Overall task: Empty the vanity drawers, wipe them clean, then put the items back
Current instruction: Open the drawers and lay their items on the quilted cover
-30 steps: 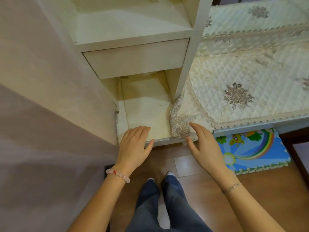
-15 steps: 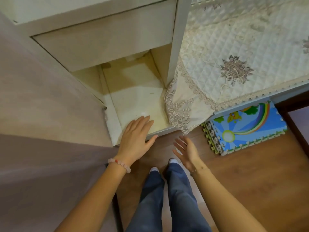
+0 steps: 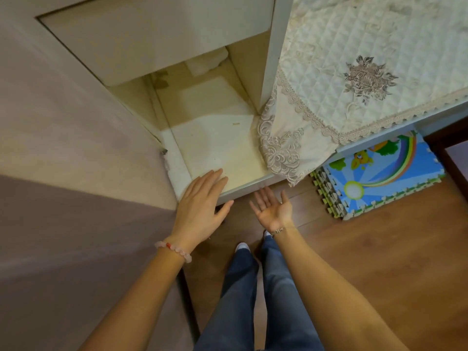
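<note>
Your left hand [image 3: 202,201] lies flat over the front rim of the drawer [image 3: 248,186]; your right hand [image 3: 272,210] hovers palm-up, fingers loose, just before it.

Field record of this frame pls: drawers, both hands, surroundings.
lower: cream wooden lower drawer pulled out; only small specks on visible floor
back: pale white thing, partly hidden
upper: cream flat-fronted upper drawer, closed
left: left hand flat, fingers straight, on lower drawer's front rim
right: right hand palm up, open, fingertips by drawer front
overhang: quilted cream lace-edged cloth overhangs drawer's right front corner
ground: colourful foam puzzle mat on brown wooden floor
</note>
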A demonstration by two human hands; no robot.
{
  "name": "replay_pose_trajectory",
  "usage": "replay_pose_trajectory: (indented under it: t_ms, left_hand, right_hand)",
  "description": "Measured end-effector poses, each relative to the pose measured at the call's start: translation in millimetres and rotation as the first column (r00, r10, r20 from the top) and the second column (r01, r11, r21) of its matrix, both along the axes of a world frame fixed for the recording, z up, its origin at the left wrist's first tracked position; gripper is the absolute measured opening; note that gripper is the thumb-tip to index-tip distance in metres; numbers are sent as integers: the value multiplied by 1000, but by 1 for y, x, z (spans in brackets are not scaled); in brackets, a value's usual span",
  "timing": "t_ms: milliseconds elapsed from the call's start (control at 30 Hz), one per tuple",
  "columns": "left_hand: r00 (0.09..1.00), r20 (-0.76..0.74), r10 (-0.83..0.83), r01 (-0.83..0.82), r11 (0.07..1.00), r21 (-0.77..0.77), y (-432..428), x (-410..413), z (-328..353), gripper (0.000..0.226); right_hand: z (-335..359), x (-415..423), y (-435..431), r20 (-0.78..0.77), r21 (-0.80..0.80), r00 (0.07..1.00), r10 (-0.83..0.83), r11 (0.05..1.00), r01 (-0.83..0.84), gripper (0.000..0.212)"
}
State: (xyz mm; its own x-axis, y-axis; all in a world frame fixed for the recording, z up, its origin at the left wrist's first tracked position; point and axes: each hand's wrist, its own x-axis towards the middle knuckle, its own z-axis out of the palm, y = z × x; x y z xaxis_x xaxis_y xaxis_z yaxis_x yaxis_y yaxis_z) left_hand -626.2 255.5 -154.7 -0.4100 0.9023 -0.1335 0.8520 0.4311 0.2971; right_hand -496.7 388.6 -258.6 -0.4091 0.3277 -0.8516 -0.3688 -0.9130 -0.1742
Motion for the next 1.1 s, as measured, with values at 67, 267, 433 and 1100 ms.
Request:
replay_pose_trajectory:
  t_ms: [67,267,433,1100]
  left_hand:
    - [1000,-12,-16,16,1000,2,-4,-1,0,59]
    - [997,-52,-62,61,998,-11,-8,-2,-1,60]
    - [995,-65,-73,72,997,-13,-10,1,-6,63]
    - [994,-63,-90,87,995,-59,-31,22,-6,67]
  right_hand:
    - [-4,-6,-6,-9,-16,999,-53,998,53,54]
    - [-10,-18,-13,-60,-36,990,-127,991,125,62]
    - [-10,-19,-11,-80,-81,983,-163,984,157,68]
    - [-15,110,-83,-29,-107,973,-228,969,224,76]
